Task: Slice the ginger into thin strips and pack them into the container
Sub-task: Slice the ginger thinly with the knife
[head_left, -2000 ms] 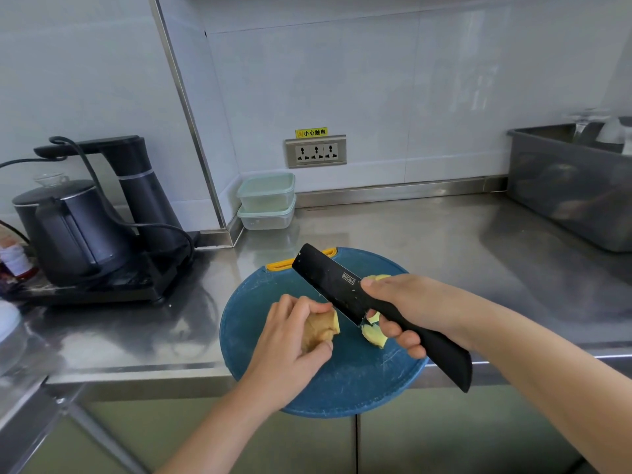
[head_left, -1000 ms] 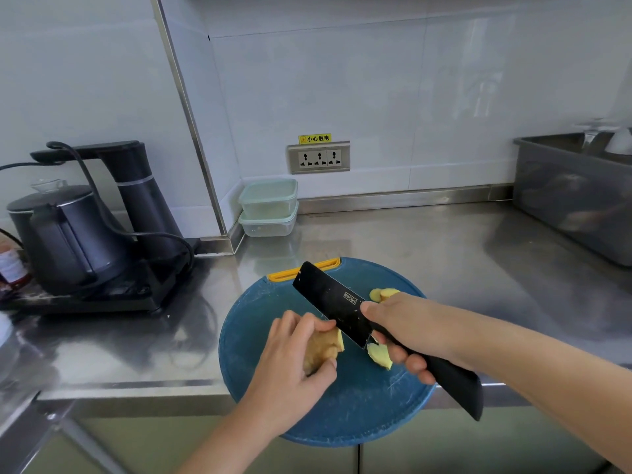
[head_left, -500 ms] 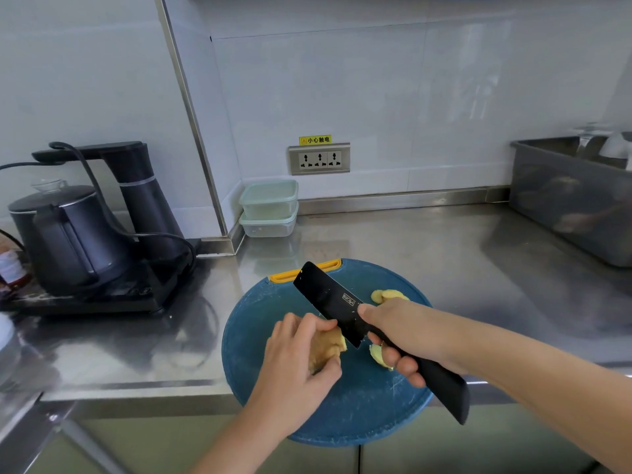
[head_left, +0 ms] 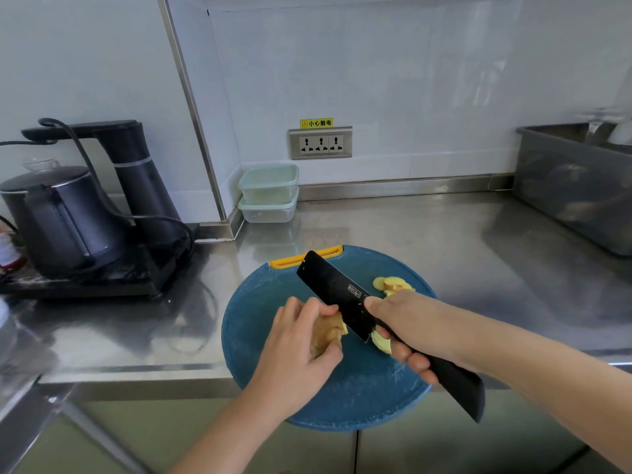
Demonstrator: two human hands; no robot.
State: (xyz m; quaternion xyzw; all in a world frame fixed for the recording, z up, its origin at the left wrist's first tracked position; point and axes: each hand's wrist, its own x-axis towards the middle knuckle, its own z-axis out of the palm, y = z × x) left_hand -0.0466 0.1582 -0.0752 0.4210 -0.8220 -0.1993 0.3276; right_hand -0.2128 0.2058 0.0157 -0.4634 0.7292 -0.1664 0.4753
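Two hands stay closed: left hand [head_left: 301,350] around ginger [head_left: 326,333], right hand [head_left: 407,323] around knife [head_left: 335,292]. Blade returns to the cut face; slices [head_left: 393,284] lie at 1 o'clock on the board [head_left: 260,323]; strips and packing pending.

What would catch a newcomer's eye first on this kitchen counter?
First the black knife in the right hand, angled across the blue cutting board at the counter's front edge, beside the ginger that the left hand grips. Next, the black kettle at far left and two stacked containers against the back wall.
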